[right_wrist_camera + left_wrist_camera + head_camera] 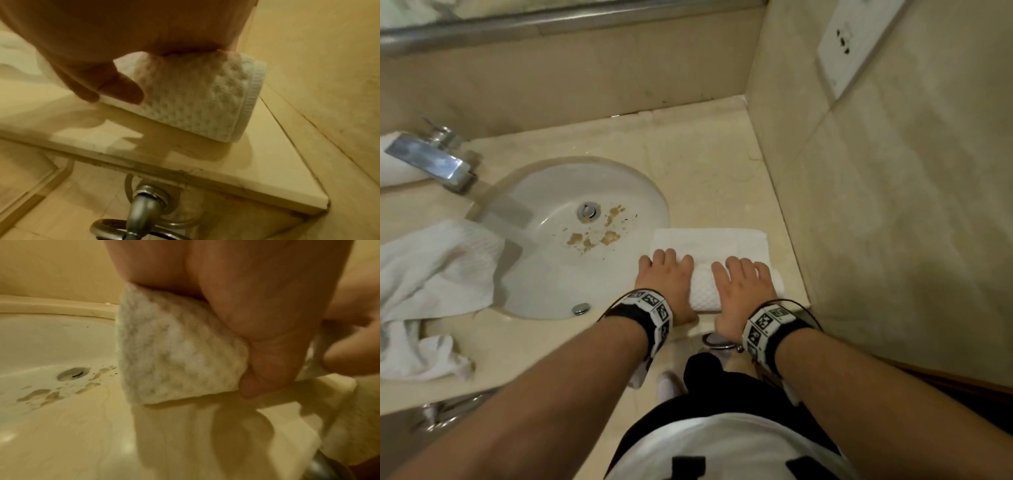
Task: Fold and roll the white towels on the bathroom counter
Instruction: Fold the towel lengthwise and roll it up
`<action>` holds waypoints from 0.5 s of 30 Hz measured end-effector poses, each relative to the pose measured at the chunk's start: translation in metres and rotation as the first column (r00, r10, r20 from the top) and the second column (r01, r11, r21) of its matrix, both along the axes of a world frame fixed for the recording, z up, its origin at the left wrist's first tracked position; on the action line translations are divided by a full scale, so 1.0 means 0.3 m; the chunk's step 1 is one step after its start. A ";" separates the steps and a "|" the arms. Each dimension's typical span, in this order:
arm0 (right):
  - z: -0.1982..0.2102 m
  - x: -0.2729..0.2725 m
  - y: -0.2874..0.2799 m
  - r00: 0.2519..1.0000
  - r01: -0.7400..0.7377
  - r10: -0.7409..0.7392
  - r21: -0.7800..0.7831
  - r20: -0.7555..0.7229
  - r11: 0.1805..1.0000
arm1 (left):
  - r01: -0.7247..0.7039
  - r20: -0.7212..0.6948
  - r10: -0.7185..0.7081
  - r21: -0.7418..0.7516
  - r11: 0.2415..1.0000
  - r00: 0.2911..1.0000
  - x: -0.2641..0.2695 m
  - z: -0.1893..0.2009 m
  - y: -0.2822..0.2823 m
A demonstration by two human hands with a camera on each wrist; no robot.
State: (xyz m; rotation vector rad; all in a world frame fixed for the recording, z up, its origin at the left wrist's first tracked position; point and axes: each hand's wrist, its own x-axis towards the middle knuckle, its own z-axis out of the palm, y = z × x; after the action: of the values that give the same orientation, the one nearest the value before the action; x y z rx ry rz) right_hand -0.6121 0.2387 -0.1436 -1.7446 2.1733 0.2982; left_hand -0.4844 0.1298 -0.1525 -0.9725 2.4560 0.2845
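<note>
A white waffle-weave towel lies on the beige counter right of the sink, its near part rolled up and its far part still flat. My left hand lies over the roll's left end, fingers curled over the top. In the left wrist view the thumb presses the roll from the near side. My right hand grips the right end the same way. The right wrist view shows that end of the roll with its hemmed edge under the right hand.
A crumpled white towel hangs over the sink's left rim. The basin has brown stains. A chrome faucet stands at the left, white cloth behind it. A tiled wall with a socket closes the right side. A metal ring hangs below the counter edge.
</note>
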 end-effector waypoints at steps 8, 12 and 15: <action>0.010 -0.033 -0.058 0.995 -0.047 0.059 0.154 -0.076 0.987 | 0.078 -0.019 -0.079 -0.081 0.994 0.997 0.026 0.033 0.064; -0.004 -0.048 -0.096 0.992 -0.047 0.066 0.175 -0.108 0.983 | 0.053 -0.043 -0.057 -0.089 0.995 0.997 0.012 0.003 0.025; -0.018 -0.071 -0.155 0.994 -0.021 0.043 0.201 -0.105 0.979 | 0.047 -0.022 -0.048 -0.030 0.998 0.999 -0.039 -0.003 -0.052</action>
State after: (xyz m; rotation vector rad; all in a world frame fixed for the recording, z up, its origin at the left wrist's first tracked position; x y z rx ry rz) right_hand -0.6333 0.1922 -0.1489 -1.6877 2.1070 0.6112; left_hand -0.4960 0.1142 -0.1534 -0.9270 2.5067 0.2448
